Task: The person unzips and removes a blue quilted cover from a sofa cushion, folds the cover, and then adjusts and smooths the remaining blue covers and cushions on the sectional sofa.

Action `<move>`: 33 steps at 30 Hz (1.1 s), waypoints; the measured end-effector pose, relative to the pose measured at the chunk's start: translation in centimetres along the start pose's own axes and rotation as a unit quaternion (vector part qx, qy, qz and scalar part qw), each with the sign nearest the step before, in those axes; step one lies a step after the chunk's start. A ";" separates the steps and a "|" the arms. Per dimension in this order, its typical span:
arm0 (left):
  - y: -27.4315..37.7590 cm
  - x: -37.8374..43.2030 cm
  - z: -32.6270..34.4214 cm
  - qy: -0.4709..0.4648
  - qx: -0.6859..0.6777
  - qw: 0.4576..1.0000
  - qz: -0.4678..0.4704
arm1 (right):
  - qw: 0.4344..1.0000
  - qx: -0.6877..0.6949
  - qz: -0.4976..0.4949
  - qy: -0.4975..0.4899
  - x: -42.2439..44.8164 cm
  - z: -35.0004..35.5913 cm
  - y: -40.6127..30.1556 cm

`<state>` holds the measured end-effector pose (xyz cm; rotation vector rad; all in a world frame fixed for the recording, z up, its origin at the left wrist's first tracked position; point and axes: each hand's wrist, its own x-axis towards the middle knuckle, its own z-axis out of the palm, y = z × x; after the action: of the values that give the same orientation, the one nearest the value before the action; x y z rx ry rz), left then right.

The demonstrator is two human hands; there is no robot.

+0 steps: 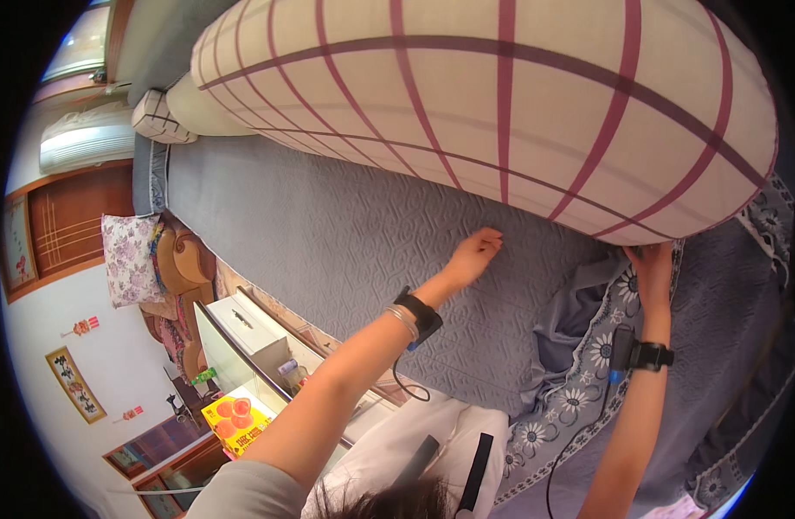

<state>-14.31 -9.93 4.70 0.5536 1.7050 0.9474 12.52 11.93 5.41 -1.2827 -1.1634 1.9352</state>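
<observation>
A large pillow or cushion in white cloth with maroon checks [462,104] lies over the upper part of the view, on a grey quilted cover [345,214]. My right hand [652,263] is at its lower right edge, thumb apart, the fingers partly hidden beneath or behind the cloth; whether it grips the edge is not clear. My left hand [476,254] hovers over or rests on the grey cover, a little below the checked cloth, fingers loosely curled, with nothing seen in it. Near my right forearm, the cover is bunched beside a flower-patterned border [572,401].
A glass-topped table with drawers [258,324] stands at the lower left, bearing a yellow box [236,422] and a green bottle [204,375]. Beyond it is a carved wooden sofa [184,259] with a floral pillow [130,259]. Black cables hang from both wrist straps.
</observation>
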 end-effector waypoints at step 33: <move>13.9 5.3 13.8 -0.052 0.300 0.913 0.272 | 0.804 -0.451 -0.353 0.156 4.0 1.1 -10.0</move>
<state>-4.38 6.51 11.27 1.5209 1.7678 0.7279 9.68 19.58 12.52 -1.2170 -2.0922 0.5596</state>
